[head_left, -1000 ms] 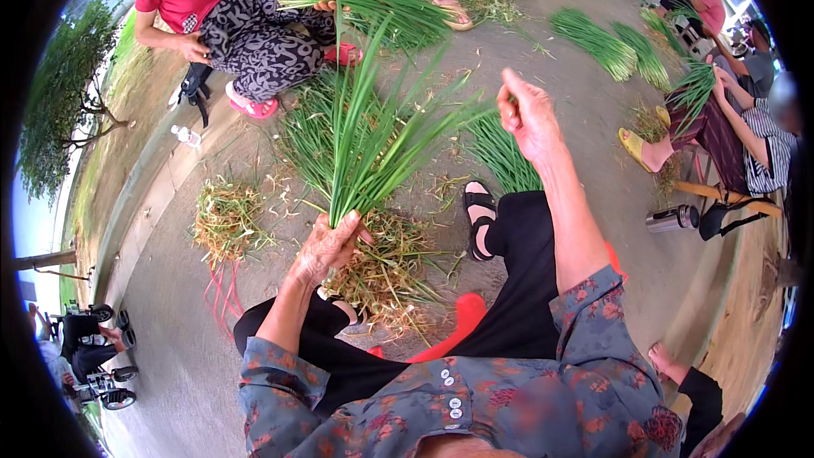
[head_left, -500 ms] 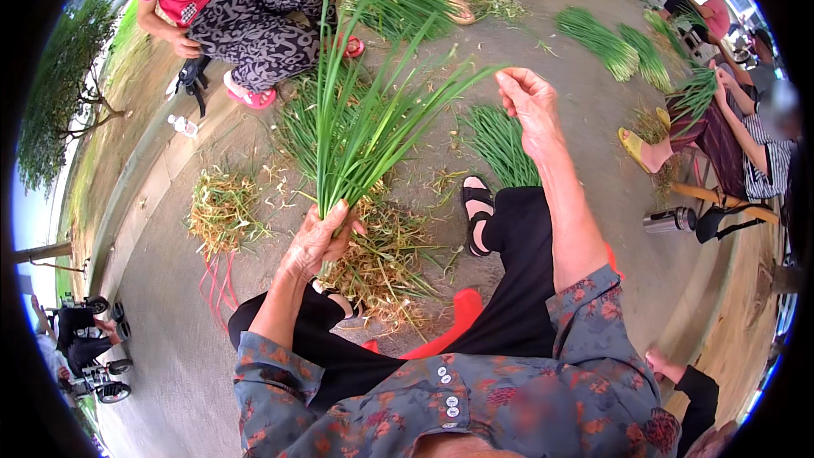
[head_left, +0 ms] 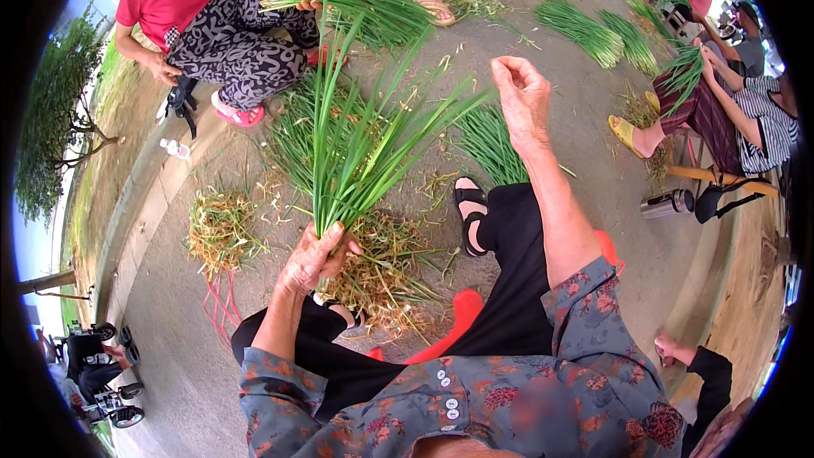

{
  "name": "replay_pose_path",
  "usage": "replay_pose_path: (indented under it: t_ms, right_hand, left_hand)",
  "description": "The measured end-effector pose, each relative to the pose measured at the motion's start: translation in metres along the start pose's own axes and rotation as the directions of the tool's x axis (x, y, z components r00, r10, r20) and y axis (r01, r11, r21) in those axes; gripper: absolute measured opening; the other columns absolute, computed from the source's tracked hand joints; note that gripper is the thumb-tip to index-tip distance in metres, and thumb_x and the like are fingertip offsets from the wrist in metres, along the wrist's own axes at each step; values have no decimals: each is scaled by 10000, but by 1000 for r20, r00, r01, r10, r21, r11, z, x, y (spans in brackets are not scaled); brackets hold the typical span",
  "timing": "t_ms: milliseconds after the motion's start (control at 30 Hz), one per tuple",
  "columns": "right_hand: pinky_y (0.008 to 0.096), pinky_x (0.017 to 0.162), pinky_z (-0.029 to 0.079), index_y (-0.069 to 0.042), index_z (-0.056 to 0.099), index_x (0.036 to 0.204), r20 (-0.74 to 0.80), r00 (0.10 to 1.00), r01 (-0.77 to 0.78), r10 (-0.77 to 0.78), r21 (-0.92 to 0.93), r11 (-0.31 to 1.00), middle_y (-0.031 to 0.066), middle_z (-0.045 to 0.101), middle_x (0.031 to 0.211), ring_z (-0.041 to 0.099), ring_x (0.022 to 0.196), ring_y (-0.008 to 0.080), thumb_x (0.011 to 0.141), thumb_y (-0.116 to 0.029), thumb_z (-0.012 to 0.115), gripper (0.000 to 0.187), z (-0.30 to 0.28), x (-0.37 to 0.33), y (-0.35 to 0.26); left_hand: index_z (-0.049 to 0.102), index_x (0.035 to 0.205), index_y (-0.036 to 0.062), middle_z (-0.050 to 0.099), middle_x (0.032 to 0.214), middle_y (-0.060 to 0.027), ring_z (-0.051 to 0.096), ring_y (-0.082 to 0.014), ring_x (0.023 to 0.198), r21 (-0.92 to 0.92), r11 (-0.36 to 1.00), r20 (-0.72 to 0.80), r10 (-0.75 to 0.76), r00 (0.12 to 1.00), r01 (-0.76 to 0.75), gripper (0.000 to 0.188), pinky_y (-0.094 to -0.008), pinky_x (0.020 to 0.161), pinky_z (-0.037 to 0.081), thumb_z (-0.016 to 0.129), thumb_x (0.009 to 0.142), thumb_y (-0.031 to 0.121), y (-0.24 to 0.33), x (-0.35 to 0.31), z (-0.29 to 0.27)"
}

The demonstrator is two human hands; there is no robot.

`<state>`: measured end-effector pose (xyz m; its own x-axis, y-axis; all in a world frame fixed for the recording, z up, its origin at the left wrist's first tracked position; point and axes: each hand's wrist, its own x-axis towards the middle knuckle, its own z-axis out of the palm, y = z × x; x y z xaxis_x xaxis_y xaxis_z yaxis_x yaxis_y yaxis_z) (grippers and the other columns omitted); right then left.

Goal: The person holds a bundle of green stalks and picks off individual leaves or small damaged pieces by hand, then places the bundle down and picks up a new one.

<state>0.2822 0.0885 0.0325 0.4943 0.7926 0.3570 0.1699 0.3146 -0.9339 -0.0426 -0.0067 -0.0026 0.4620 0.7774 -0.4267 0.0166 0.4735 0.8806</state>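
Note:
My left hand (head_left: 318, 256) is wrapped round the lower end of a bunch of long green chives (head_left: 356, 148). Their leaves fan upward and to the right, over the things on the ground. My right hand (head_left: 521, 97) is raised to the right of the leaf tips, apart from them, with thumb and fingers pinched together. Whether anything thin is between those fingertips I cannot make out. Below the left hand, between my feet, lies a heap of dry yellowish trimmings (head_left: 386, 276). A pile of loose green stalks (head_left: 297, 140) lies behind the held bunch.
Another green bundle (head_left: 487, 144) lies beyond my right knee. A smaller trimmings heap (head_left: 219, 229) and red string (head_left: 220, 309) are at left. Ahead, a person in a red shirt (head_left: 191, 0) holds a green bunch (head_left: 365, 8). More bundles (head_left: 581, 30), a steel flask (head_left: 667, 203) and seated people are at right.
My right hand has come away from the long leaf tip it was touching, rising slightly. The left hand still grips the bunch. The whole view has shifted a little.

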Motion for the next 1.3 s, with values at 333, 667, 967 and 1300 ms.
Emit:
replay_pose_path:
  t_ms: [333,667,967,1300]
  right_hand:
    - [186,513,372,-20,623,832,-96,994,-51,49,-25,998,-46,564,680,460,583,20,796,-109,628,97,-8,7,0]
    - [231,545,418,-34,633,854,12,1000,-9,13,-252,968,6,606,680,517,591,58,784,-139,612,128,-17,15,18]
    - [352,638,445,-219,557,1069,154,987,71,33,-622,780,37,609,745,578,663,202,877,-173,458,221,-26,19,14]
    - [498,712,391,-222,515,1055,277,950,159,142,-824,543,69,634,922,591,886,297,921,-280,335,232,-31,18,18]
  left_hand:
    - [529,897,-21,462,529,-18,236,-34,315,-33,999,53,-15,998,17,616,-211,311,165,602,739,570,-6,-1,-6]
    - [504,923,-26,421,488,-8,250,-36,316,-6,998,35,64,997,-64,590,-202,313,213,598,762,534,-2,-2,3]
    - [534,870,-49,394,430,0,260,-43,313,40,998,83,38,996,-42,626,-217,314,200,598,746,561,-2,-6,0]
    - [572,766,-43,348,404,18,247,-47,306,24,999,99,29,995,-31,620,-227,322,168,609,729,575,2,-7,1]
